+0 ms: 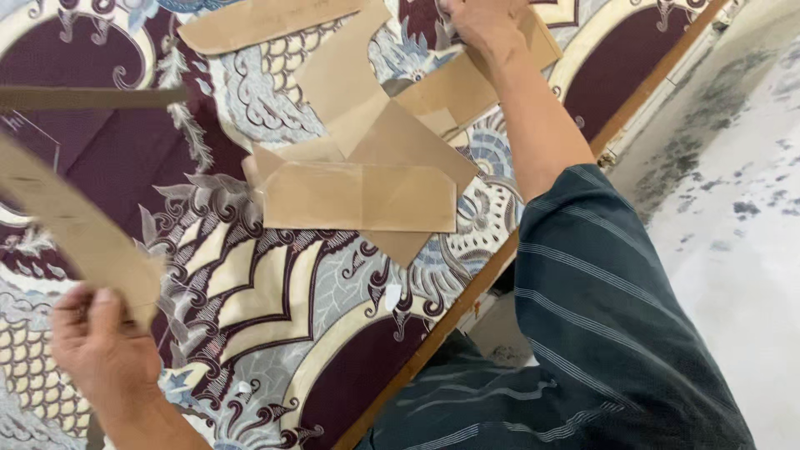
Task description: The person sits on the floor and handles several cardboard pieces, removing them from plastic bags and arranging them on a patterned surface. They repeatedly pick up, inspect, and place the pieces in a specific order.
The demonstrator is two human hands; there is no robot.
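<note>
Gripping a long cardboard strip [67, 221], left fingers [87, 312]; right fingers [471, 21] pinching another cardboard piece [454, 87].

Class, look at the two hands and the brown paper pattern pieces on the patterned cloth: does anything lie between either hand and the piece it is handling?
Nothing visible does. The left hand already grips the long curved brown paper strip, and the right hand rests directly on a flat brown paper pattern piece at the far edge of the maroon patterned cloth.
</note>
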